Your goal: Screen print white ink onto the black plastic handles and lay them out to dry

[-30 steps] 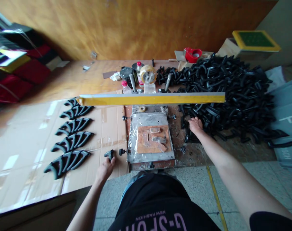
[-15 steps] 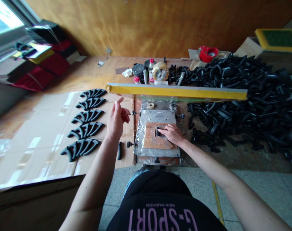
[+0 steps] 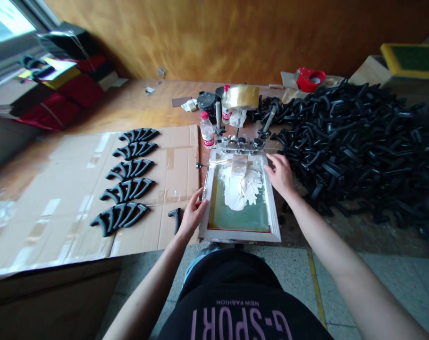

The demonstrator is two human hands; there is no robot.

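Note:
A screen printing frame lies lowered over the work plate in front of me. White ink is smeared across its green mesh, and a squeegee rests at the far end of the ink. My left hand grips the frame's left side with curled fingers. At the far right corner, my right hand touches the frame's side, fingers stretched out and apart. A single black curved handle lies on the cardboard beside my left hand. What lies on the plate is hidden under the frame.
Several rows of black handles lie on the cardboard at left. A big heap of black handles covers the right side. Behind the frame stand a bottle, a tape roll and a dark tub.
The frame has swung down from its raised position onto the plate. My right hand has left the small black piece on the plate for the frame's side; my left hand has come down to the frame.

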